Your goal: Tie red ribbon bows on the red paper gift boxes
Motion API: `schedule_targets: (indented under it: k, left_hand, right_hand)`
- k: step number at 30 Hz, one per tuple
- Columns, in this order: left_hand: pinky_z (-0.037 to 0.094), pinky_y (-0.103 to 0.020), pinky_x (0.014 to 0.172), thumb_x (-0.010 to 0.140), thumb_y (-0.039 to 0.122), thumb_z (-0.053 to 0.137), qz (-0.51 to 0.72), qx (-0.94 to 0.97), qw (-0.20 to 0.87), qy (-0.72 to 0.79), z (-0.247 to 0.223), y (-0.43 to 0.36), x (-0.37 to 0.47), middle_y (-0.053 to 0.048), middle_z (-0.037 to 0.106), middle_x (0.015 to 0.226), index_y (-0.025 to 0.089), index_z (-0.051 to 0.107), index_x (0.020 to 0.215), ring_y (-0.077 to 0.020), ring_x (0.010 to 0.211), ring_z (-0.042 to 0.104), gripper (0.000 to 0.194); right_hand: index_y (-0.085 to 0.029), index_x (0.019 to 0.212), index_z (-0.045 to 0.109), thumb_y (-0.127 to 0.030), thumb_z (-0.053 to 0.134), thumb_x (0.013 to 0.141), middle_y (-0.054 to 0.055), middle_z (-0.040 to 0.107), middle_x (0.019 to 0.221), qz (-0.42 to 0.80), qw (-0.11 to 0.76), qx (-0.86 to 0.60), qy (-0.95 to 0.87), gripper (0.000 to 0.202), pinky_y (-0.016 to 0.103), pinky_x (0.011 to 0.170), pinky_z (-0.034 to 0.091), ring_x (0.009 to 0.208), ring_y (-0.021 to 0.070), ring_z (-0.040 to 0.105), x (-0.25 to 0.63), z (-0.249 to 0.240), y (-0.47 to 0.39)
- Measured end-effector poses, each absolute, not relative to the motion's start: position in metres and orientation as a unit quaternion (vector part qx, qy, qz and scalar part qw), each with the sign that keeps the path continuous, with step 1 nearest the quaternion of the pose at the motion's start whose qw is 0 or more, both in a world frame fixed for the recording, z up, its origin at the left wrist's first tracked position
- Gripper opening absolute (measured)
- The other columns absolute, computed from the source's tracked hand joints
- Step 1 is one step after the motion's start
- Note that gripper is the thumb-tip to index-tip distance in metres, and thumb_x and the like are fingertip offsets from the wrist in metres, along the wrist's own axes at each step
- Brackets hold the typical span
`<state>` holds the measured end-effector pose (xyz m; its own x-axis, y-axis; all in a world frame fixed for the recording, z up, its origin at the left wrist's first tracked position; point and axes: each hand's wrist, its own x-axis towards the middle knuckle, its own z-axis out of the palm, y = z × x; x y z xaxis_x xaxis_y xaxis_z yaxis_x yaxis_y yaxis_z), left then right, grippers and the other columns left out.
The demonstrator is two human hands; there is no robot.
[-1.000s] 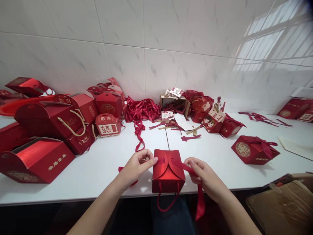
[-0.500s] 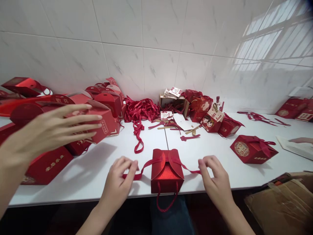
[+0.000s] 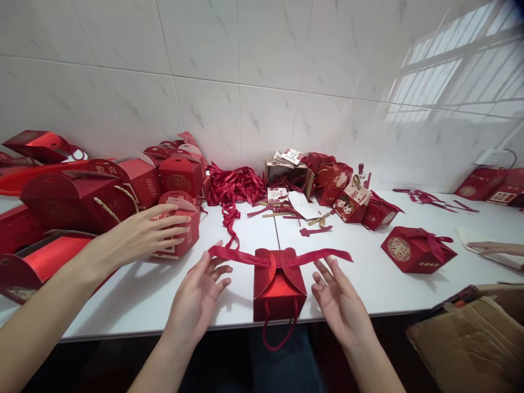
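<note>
A red gift box [image 3: 280, 303] with a rounded flap top and a twisted cord handle [image 3: 282, 345] stands at the table's front edge. A dark red ribbon [image 3: 317, 256] passes through its flaps and stretches out to both sides. Left of the box, my left hand [image 3: 196, 300] is open, fingers loosely bent, with one ribbon end lying by its fingertips. My right hand [image 3: 341, 305] is open on the other side, its fingertips just under the ribbon's other end, which sticks out free past them.
At left, another person's hand [image 3: 151, 232] rests on a small red box [image 3: 190, 232] among several red boxes. A ribbon heap [image 3: 237, 183] lies near the wall. Finished-looking bowed boxes, including one [image 3: 417, 251], stand at right. A cardboard carton [image 3: 462, 338] sits lower right; another hand [image 3: 497, 248] touches paper.
My hands have let go of the ribbon ends and opened; the ribbon now sits higher and straighter. The other person's hand at left has moved rightward, with the boxes there rearranged.
</note>
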<state>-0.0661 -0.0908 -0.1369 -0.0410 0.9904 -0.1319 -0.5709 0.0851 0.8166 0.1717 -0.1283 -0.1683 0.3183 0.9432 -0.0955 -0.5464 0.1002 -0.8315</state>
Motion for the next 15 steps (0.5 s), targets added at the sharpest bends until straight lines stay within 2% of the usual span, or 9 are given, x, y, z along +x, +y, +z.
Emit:
schedule_targets:
  k: [3, 6, 9, 15]
  left_hand:
    - [0.048, -0.019, 0.058, 0.087, 0.033, 0.055, 0.674, 0.22, 0.612, 0.351, -0.121, -0.083, -0.068, 0.001, 0.063, 0.091, 0.025, 0.068, 0.099, -0.0093, 0.074, 0.058, 0.019]
    - [0.047, -0.018, 0.055, 0.087, 0.031, 0.055, 0.703, 0.224, 0.584, 0.339, -0.108, -0.08, -0.068, 0.001, 0.064, 0.094, 0.022, 0.07, 0.097, -0.0088, 0.075, 0.057, 0.019]
    - [0.049, -0.019, 0.056, 0.084, 0.03, 0.061, 0.705, 0.25, 0.573, 0.336, -0.102, -0.08, -0.066, 0.0, 0.066, 0.096, 0.02, 0.071, 0.092, -0.0105, 0.078, 0.058, 0.016]
    - [0.051, -0.021, 0.063, 0.072, 0.025, 0.074, 0.728, 0.326, 0.516, 0.314, -0.091, -0.077, -0.062, 0.002, 0.069, 0.096, 0.024, 0.072, 0.089, -0.0118, 0.08, 0.059, 0.017]
  right_hand:
    - [-0.026, 0.08, 0.063, -0.039, 0.068, 0.078, -0.002, 0.065, 0.079, 0.54, 0.737, -0.362, -0.188, 0.014, 0.024, 0.061, 0.055, 0.072, 0.012, 0.063, 0.179, -0.156, -0.119]
    - [-0.025, 0.079, 0.064, -0.03, 0.075, 0.072, -0.005, 0.066, 0.074, 0.507, 0.784, -0.324, -0.153, 0.014, 0.021, 0.06, 0.054, 0.064, 0.0085, 0.062, 0.187, -0.141, -0.114]
    - [-0.025, 0.078, 0.065, -0.025, 0.078, 0.068, -0.007, 0.068, 0.074, 0.452, 0.814, -0.322, -0.174, 0.016, 0.021, 0.062, 0.055, 0.064, 0.0079, 0.063, 0.194, -0.126, -0.113]
    - [-0.026, 0.079, 0.067, -0.025, 0.077, 0.068, -0.005, 0.071, 0.086, 0.386, 0.819, -0.336, -0.26, 0.015, 0.029, 0.076, 0.055, 0.083, 0.0133, 0.067, 0.199, -0.102, -0.112]
